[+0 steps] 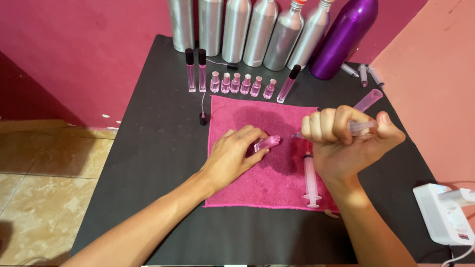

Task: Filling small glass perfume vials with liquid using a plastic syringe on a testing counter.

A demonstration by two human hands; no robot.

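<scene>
**Mia:** Where are the hands?

**Sam:** Both are over the pink towel (257, 188) on the dark desk (153, 163). The left hand (236, 154) lies low on the towel. Its fingers pinch a small clear pink bottle (267, 143) that lies tipped on its side. The right hand (346, 141) is curled into a fist around a clear syringe (363, 114). The thumb sits at the far end. The thin tip pokes out toward the little bottle's mouth, very near it.

**Mia:** Is there room to move?

**Sam:** Yes, the front of the desk is bare and so is the left side. The back edge is crowded. A row of tall silver bottles (247, 32) and one shiny purple bottle (344, 39) stand by the red wall. In front of them stand tiny pink bottles (242, 84) and slim pink tubes with black caps (196, 69).

**Mia:** What is by the right hand?

**Sam:** Another syringe (310, 179) lies on the towel, just beside the wrist. A white plastic box (443, 212) sits at the right edge of the desk.

**Mia:** How does the towel look?

**Sam:** Soft and fuzzy, with a darker patch in the middle. The desk looks flat and dull. The floor (44, 173) to the left has smooth tan tiles.
</scene>
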